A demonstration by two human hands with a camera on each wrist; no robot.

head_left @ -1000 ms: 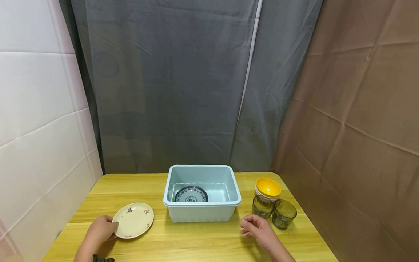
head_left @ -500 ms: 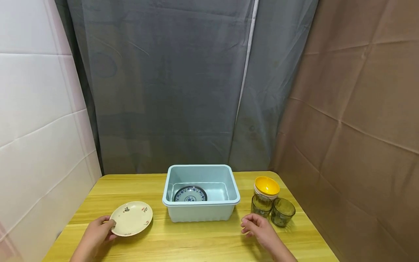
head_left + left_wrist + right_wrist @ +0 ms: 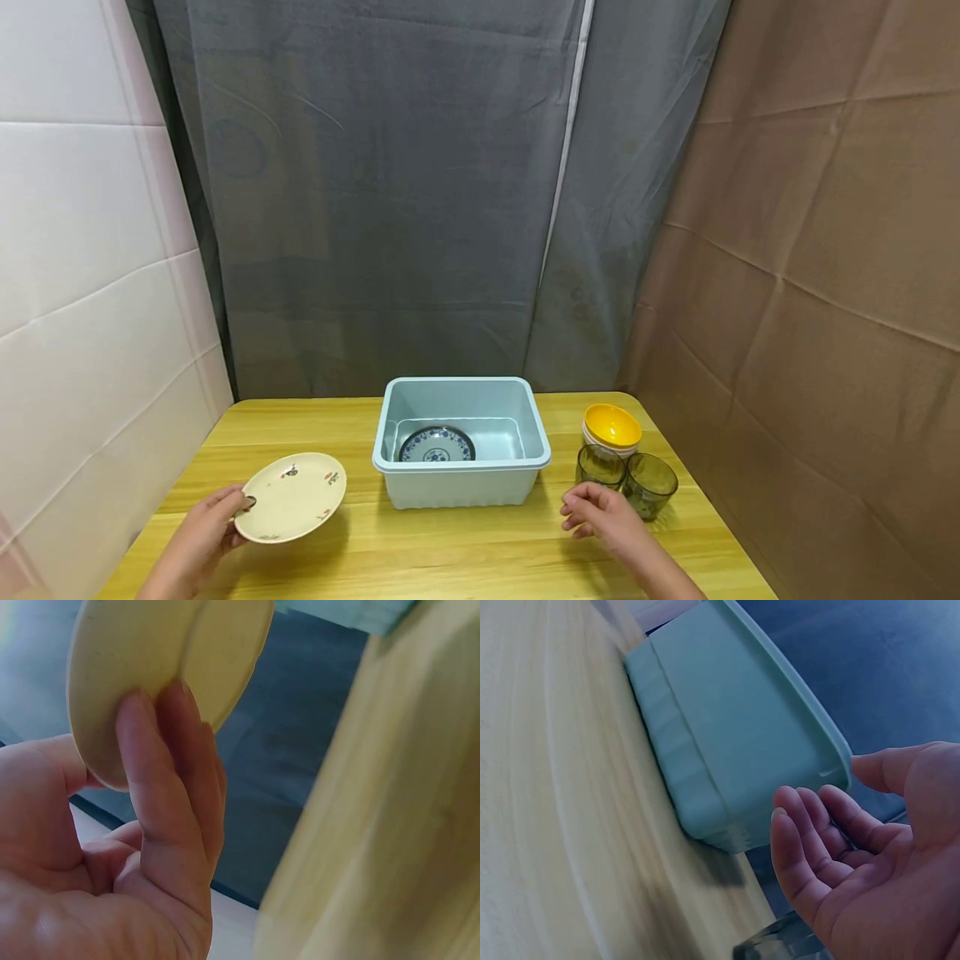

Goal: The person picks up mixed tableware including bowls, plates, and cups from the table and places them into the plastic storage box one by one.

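Observation:
My left hand (image 3: 206, 533) pinches the near-left rim of a cream plate (image 3: 296, 498) with small floral marks, thumb on top and fingers beneath. The plate is tilted and held above the table. In the left wrist view the fingers press against the underside of the plate (image 3: 172, 652). My right hand (image 3: 607, 521) hovers over the table with loosely bent fingers and nothing in them, close to two dark-tinted glasses (image 3: 651, 483). The right wrist view shows the same hand (image 3: 870, 862) apart from the light blue basin (image 3: 735, 712).
Mid-table stands the light blue basin (image 3: 462, 487), with a blue-and-white patterned plate (image 3: 437, 446) inside. A yellow bowl (image 3: 612, 427) sits stacked on white ones behind the glasses at right. Grey curtain (image 3: 390, 208) hangs behind the wooden table (image 3: 420, 558).
The cream plate has risen off the table and tilted, shifting slightly left with my left hand. My right hand has moved only a little to the right.

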